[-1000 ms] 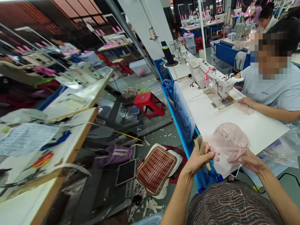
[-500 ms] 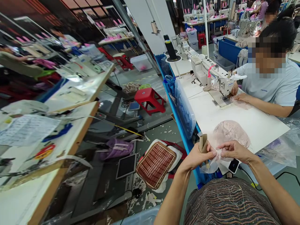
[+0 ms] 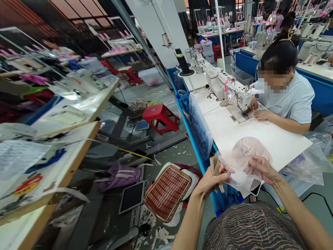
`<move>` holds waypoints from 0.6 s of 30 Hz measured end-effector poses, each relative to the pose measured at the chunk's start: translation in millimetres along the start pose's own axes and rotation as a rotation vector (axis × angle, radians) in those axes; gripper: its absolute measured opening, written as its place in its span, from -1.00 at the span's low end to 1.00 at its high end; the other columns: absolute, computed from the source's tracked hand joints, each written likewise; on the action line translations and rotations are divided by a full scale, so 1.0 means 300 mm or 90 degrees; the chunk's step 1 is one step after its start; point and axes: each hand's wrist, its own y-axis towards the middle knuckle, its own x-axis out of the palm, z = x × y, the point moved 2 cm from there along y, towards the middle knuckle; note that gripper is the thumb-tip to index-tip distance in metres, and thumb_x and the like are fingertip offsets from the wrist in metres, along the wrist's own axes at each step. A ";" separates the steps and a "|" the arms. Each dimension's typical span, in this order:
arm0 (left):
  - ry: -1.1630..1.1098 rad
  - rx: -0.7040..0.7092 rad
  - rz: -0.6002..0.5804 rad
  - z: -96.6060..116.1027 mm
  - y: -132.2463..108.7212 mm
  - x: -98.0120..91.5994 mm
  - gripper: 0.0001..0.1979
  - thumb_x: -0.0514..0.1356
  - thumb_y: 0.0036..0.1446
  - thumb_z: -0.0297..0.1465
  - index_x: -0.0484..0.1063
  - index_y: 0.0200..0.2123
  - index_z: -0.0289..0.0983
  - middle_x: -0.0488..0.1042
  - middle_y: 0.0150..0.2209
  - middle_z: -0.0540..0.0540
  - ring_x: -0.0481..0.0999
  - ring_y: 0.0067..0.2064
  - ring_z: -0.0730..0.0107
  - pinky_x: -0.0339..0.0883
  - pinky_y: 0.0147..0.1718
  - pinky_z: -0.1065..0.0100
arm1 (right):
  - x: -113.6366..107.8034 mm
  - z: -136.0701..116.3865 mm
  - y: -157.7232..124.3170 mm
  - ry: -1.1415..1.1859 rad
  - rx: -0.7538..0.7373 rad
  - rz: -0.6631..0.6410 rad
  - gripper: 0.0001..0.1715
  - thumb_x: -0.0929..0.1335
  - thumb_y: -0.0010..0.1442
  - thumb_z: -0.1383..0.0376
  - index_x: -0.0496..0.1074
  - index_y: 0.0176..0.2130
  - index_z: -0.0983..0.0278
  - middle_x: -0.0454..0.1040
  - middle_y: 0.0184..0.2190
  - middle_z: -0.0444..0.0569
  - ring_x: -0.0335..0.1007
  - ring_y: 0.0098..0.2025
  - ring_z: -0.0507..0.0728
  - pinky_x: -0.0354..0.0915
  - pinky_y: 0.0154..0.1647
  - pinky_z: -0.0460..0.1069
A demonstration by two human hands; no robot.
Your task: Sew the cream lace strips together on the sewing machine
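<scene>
My left hand [image 3: 213, 177] is closed round a folded beige strip [image 3: 214, 166], its fingers curled near the white table's corner. To its right, my right hand [image 3: 263, 168] pinches a sheer pale pink fabric [image 3: 249, 173] that hangs down between the two hands. Behind the fabric, a pale pink lace piece [image 3: 251, 147] lies on the white table [image 3: 221, 125]. A dark phone-like object [image 3: 256, 190] shows partly below my right hand.
Across the table a person [image 3: 288, 90] works pale fabric at a sewing machine [image 3: 231, 88]. A blue bin [image 3: 194, 133] runs along the table's left edge. On the floor side are a woven-topped seat [image 3: 168, 192] and a red stool [image 3: 160, 118].
My hands have moved apart, and the sheer fabric now hangs from my right hand. The view has shifted, so the table and the person appear further left.
</scene>
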 end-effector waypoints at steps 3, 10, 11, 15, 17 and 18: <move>0.015 -0.018 -0.003 -0.013 0.012 0.013 -0.39 0.47 -0.30 -0.13 0.06 -0.53 -0.23 0.51 -0.28 -0.13 0.51 -0.35 0.34 0.42 -0.32 0.31 | 0.004 0.014 -0.001 0.006 -0.004 0.019 -0.52 0.57 -0.12 0.08 0.42 -0.33 0.31 0.58 -0.34 0.01 0.54 -0.37 0.10 0.43 -0.35 -0.08; 0.089 0.047 0.065 -0.059 0.032 0.037 -0.43 0.47 -0.30 -0.25 0.05 -0.53 -0.22 0.38 -0.46 0.05 0.37 -0.41 0.47 0.26 -0.43 0.45 | 0.044 0.048 -0.009 0.021 -0.022 0.065 -0.47 0.58 -0.14 0.07 0.42 -0.28 0.30 0.58 -0.27 0.03 0.55 -0.29 0.13 0.43 -0.28 -0.06; 0.091 0.053 0.082 -0.062 0.031 0.039 -0.44 0.46 -0.29 -0.25 0.06 -0.53 -0.22 0.34 -0.49 0.07 0.33 -0.44 0.50 0.24 -0.45 0.46 | 0.049 0.056 -0.010 0.025 -0.024 0.071 -0.46 0.58 -0.13 0.06 0.42 -0.26 0.30 0.58 -0.25 0.03 0.55 -0.26 0.13 0.43 -0.27 -0.06; 0.049 0.073 0.165 -0.060 0.025 0.025 -0.45 0.45 -0.28 -0.21 0.08 -0.52 -0.22 0.27 -0.53 0.12 0.26 -0.48 0.55 0.18 -0.48 0.48 | 0.058 0.093 -0.007 0.046 -0.005 0.085 -0.43 0.59 -0.16 0.08 0.43 -0.22 0.29 0.56 -0.16 0.06 0.53 -0.18 0.17 0.44 -0.19 -0.01; 0.019 0.068 0.186 -0.060 0.025 0.006 -0.43 0.47 -0.32 -0.18 0.09 -0.51 -0.23 0.31 -0.50 0.10 0.30 -0.45 0.52 0.20 -0.46 0.48 | 0.060 0.109 -0.003 0.056 0.010 0.084 -0.42 0.59 -0.18 0.09 0.44 -0.21 0.29 0.54 -0.13 0.06 0.52 -0.14 0.18 0.44 -0.16 0.00; 0.013 0.065 0.188 -0.061 0.027 -0.004 -0.42 0.47 -0.34 -0.17 0.10 -0.51 -0.23 0.32 -0.49 0.09 0.32 -0.44 0.52 0.20 -0.45 0.48 | 0.063 0.115 0.000 0.060 0.015 0.083 -0.41 0.60 -0.18 0.10 0.45 -0.20 0.28 0.54 -0.12 0.06 0.51 -0.13 0.18 0.44 -0.15 0.00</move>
